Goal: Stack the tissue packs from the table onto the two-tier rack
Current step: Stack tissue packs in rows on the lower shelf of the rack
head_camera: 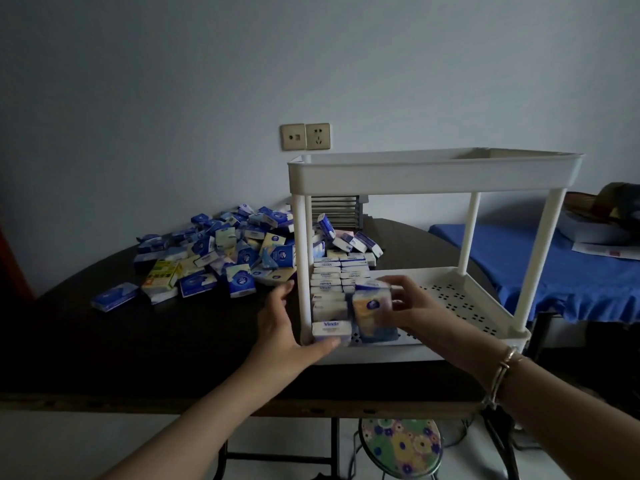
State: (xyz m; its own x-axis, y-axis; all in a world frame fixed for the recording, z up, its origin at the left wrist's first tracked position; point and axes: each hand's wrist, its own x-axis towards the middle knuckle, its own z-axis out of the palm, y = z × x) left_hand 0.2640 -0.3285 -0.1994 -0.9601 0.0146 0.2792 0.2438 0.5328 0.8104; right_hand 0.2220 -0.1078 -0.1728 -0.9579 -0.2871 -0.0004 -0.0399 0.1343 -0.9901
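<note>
- Stool point(401, 448) with a flowered seat sits nearest, tucked under the front edge of the dark worktop point(104, 341).
- Both hands are at the front left corner of the rack's lower tier point(485, 306). The left hand point(280, 327) has its thumb under a white Vinda pack point(330, 330) and its fingers spread along the rack's corner post, steadying more than gripping.
- The right hand point(412, 306), a bangle on its wrist, is closed round an upright purple-and-blue pack point(373, 311), setting it in just beside the rows already standing there.
- Rows of packs point(334, 282) fill the left end of that tier; the right end is bare perforated plastic, and the top tier point(433, 171) looks empty from here.
- Risk, to my eye: the upright pack is tall and narrow with nothing on its right, so it could tip into the open space once let go. A nudge from either hand could also knock the tight rows askew.
- Further back, a loose heap of tissue packs point(221, 258) lies on the worktop left of the rack, so most of the job remains.
- Beyond, a blue-covered bed point(571, 271) stands to the right and a plain wall with two sockets point(304, 136) behind; the room is dim.
</note>
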